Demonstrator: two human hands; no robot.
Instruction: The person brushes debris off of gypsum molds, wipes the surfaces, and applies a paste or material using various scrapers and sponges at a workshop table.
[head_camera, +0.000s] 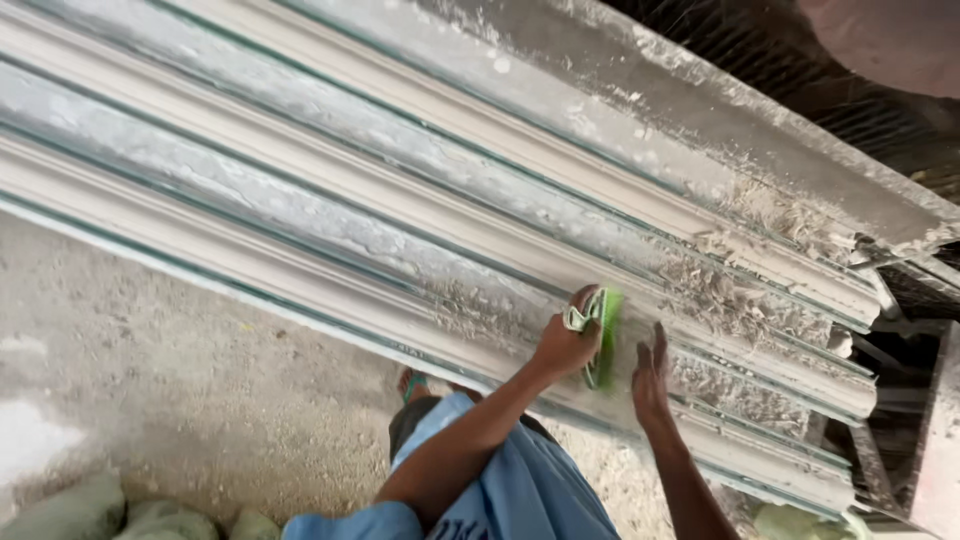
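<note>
Head view. Your left hand (566, 345) is closed around a green scrubbing pad (604, 335) with a pale scrap of cloth (578, 318) bunched against it, the fingers curled tight over the top edge. The pad stands on edge against the front face of the long white plaster moulding (330, 290), low in the picture at about 5 o'clock from centre. Your right hand (651, 378) lies just beside the pad at its 3 o'clock, open and flat, fingers straight and together, pointing toward 12 o'clock; the palm rests on the same moulding and holds nothing.

The moulding runs as a stepped, ribbed length from 9 o'clock down to 4 o'clock, with thin green lines along its edges. Behind it, toward 12 o'clock, lie further parallel mouldings (480, 130), coated in grey-white dust. Fibrous strands (720, 295) stick out of the plaster at 3 o'clock of your hands, thickest near the right-hand ends of the lengths.

Your blue garment (520, 490) fills the bottom edge at 6 o'clock. One foot in a green sandal (412, 383) shows just below the moulding, at 9 o'clock of your left forearm. The dusty concrete floor (180, 370) spreads toward 8 o'clock, and pale green sacks (150, 520) sit at the lower left corner.
</note>
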